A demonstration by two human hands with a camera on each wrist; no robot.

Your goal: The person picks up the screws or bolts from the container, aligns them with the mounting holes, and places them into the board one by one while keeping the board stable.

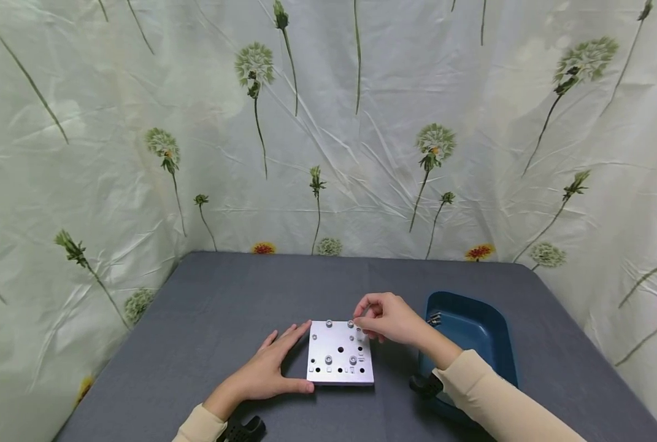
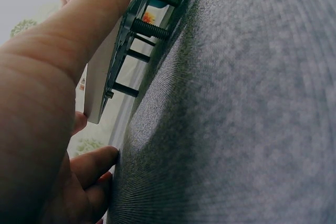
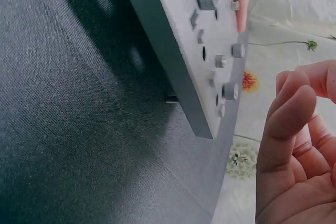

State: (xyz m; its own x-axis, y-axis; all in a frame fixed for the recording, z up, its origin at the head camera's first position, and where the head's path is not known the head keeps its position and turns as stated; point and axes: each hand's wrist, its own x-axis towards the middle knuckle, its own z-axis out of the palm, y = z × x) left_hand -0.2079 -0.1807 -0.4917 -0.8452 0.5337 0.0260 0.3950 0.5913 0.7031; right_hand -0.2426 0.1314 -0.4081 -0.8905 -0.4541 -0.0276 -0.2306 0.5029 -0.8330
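Observation:
A silver metal plate (image 1: 328,351) with holes, studded with screws, stands raised off the table; dark screw shanks (image 2: 149,28) show beneath it. My left hand (image 1: 275,365) spans its left side, thumb near the front corner and straight index finger at the back corner. Over the back right part of the plate, my right hand (image 1: 386,316) has curled fingers, thumb and index tips close together. In the right wrist view these fingertips (image 3: 296,103) are apart from the nearest screw head (image 3: 230,91). Whether something small sits between them is hidden.
To the right stands a blue tray (image 1: 496,337), partly behind my right forearm. A few loose screws (image 1: 434,319) lie by its left wall. Dark grey cloth (image 1: 240,294) covers the table. A white curtain (image 1: 361,184) printed with flowers hangs behind.

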